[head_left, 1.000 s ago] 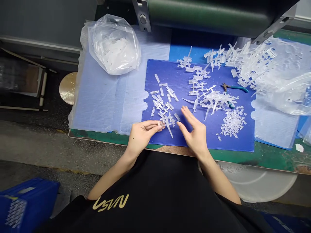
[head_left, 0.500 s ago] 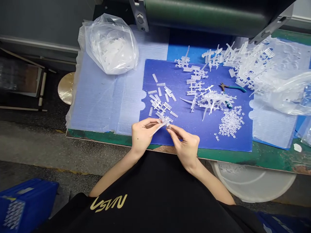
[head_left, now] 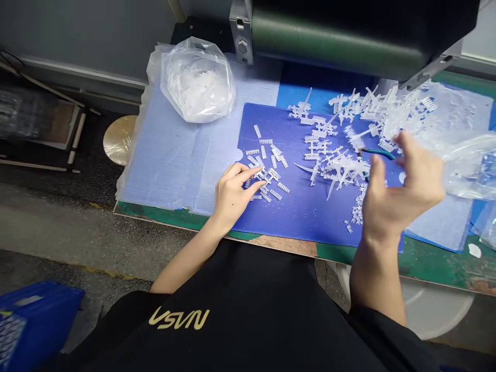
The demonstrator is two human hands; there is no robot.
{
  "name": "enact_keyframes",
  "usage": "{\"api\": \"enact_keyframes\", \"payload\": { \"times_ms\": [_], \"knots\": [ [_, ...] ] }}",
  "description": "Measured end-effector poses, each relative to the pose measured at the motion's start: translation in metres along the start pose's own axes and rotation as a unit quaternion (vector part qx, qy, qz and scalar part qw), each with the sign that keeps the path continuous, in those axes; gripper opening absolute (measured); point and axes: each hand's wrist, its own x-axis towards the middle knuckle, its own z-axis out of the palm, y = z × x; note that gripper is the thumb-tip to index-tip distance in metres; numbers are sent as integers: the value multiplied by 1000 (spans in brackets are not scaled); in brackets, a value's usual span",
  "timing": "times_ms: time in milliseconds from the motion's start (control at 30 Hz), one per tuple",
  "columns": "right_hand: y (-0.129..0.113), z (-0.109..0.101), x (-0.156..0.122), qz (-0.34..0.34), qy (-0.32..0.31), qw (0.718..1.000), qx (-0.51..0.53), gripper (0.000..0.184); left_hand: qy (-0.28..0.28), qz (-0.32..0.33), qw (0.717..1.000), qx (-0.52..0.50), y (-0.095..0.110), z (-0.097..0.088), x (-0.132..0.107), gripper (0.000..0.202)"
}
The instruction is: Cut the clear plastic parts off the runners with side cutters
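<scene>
Clear plastic frame [head_left: 268, 176] on a blue ribbed sheet [head_left: 302, 219], green bench [head_left: 341, 251], loose strips around it.
Left hand [head_left: 233, 194]: thumb and forefinger parted at the frame; can't tell if they grip it. Right hand [head_left: 393, 206]: raised and blurred over the sheet's right side, fingers spread, open. Teal-handled pliers [head_left: 378, 153] beyond it, partly hidden. Translucent sheet [head_left: 174, 165] at left, bearing a bag of white pieces [head_left: 199, 85]. Dark green roller [head_left: 337, 46] behind; speckled grey floor [head_left: 127, 235], blue crate [head_left: 46, 315], pale basin [head_left: 437, 310] below.
</scene>
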Motion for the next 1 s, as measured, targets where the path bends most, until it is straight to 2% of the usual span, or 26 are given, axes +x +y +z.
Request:
{"api": "enact_keyframes", "payload": {
  "times_ms": [33, 67, 100, 133, 167, 233, 333, 467, 533, 633, 733, 800, 867, 933, 1000],
  "knots": [
    [-17, 5, -9, 12, -10, 999, 36, 44, 0, -1, 1000, -14, 0, -1, 3, 29],
    [-35, 12, -19, 19, -47, 995, 88, 40, 10, -5, 1000, -27, 1, -4, 5, 26],
    [-51, 23, -29, 47, -127, 980, 147, 38, 24, -9, 999, -36, 1, -7, 5, 25],
    [-65, 36, -37, 65, -212, 953, 206, 39, 37, -14, 998, -41, 1, -11, 3, 24],
    [-77, 50, -44, 66, -254, 938, 227, 40, 45, -20, 998, -45, 1, -15, 1, 23],
    [-90, 77, -50, 65, -294, 920, 250, 38, 48, -36, 997, -52, 1, -22, -6, 23],
    [-99, 96, -46, 57, -283, 920, 264, 20, 24, -81, 991, -100, 2, -28, -16, 34],
    [-106, 85, -40, 57, -228, 936, 261, 25, -12, -136, 970, -202, 3, -27, -20, 60],
    [-105, 79, -39, 57, -228, 938, 254, 25, -12, -147, 969, -200, 1, -27, -20, 52],
    [-95, 81, -39, 56, -277, 924, 259, 29, 11, -158, 973, -167, -7, -33, -23, 29],
    [-88, 87, -38, 47, -331, 896, 291, 35, 28, -165, 971, -173, -14, -40, -28, 27],
    [-90, 88, -36, 38, -335, 888, 311, 29, 21, -169, 968, -185, -13, -41, -30, 28],
    [-96, 85, -34, 33, -302, 896, 324, 19, 7, -174, 965, -199, -8, -39, -31, 30],
    [-105, 78, -34, 26, -247, 909, 334, 20, -20, -187, 953, -236, 0, -35, -30, 43],
    [-112, 68, -35, 9, -198, 918, 344, 25, -63, -213, 924, -312, 9, -28, -28, 59]
  ]
}}
